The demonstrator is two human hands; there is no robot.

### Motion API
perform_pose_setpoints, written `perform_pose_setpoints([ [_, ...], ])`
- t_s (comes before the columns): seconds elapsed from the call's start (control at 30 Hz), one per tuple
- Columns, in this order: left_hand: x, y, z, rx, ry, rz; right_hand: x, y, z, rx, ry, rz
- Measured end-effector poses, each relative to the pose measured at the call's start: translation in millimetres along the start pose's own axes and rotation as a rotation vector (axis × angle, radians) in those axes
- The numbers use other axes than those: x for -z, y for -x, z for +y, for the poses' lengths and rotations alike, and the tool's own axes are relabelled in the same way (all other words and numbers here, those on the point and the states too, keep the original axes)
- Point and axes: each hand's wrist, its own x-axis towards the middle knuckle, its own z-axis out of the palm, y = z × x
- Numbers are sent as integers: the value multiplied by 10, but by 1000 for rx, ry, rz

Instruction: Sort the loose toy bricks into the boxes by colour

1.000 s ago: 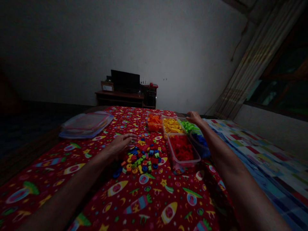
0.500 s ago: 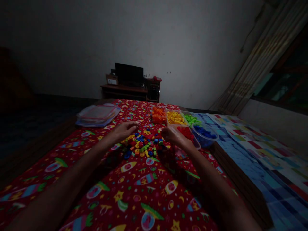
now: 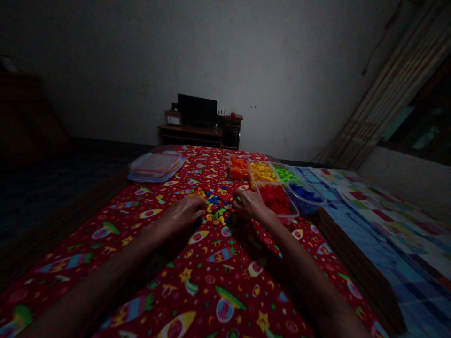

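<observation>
A loose pile of small mixed-colour plastic toy bricks (image 3: 221, 211) lies on the red patterned cloth (image 3: 211, 281). My left hand (image 3: 186, 211) rests at the pile's left side, palm down, its fingers curled together; what they hold, if anything, is hidden. On the right side of the pile, my right hand (image 3: 249, 203) has its fingers pinched, and a small green toy brick (image 3: 239, 199) shows between them. Close beside that hand stands a clear tub of red bricks (image 3: 276, 199).
Behind the red tub are tubs of orange bricks (image 3: 238, 168), yellow bricks (image 3: 263, 172) and green bricks (image 3: 286, 175). A round bowl of blue bricks (image 3: 305, 193) stands at the right. Stacked lids (image 3: 157, 166) lie at the far left. Beyond is a desk with a monitor (image 3: 197, 110).
My left hand has come down lower, onto the pile's left side. My right hand has drawn away from the red tub to the bricks. The whole view has shifted slightly.
</observation>
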Motion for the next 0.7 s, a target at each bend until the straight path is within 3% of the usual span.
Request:
perform_pose_setpoints([
  [0.17, -287, -13, 227, -80, -198, 36, -260, -18, -102, 153, -77, 122],
  [0.3, -411, -5, 206, -61, -283, 30, -294, -32, -125, 128, -40, -10],
  [0.5, -258, -31, 87, 53, -256, -23, -79, -28, -155, 100, 11, -139],
  [0.7, -168, -25, 77, 106, -181, -75, -60, -61, -140, 54, -36, -198],
])
